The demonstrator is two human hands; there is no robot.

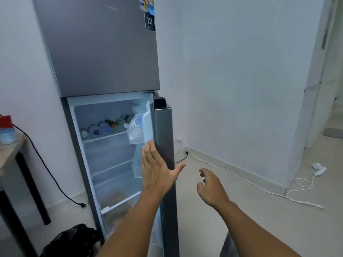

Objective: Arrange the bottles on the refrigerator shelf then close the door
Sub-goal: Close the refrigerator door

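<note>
**Bottles on the top shelf, door open edge-on**

The bottles [104,127] stand in a row on the top shelf [105,136] of the refrigerator [100,52], seen from above so that mostly caps and shoulders show; they are blurred and their labels cannot be read, and the right end of the row is hidden behind the door bin [136,132]. That clear bin holds another bottle or two, hard to separate from the plastic around them. Lower shelves look bare except for something pale and indistinct near the bottom.

The lower door [164,141] stands open, turned nearly edge-on to the camera, so its inner side is mostly out of sight. The left hand [157,171] lies flat and open against the door's edge, fingers spread upward and thumb reaching across to the outer face, not wrapped around anything. The right hand [211,186] hangs loose in the air beside the door, fingers half curled, holding nothing and touching nothing.

At left, a table [11,154] is cut off by the frame, with a red-lidded container [6,130] on it. A black bag [72,240] lies on the floor and a white cable [241,179] trails along the wall
</note>
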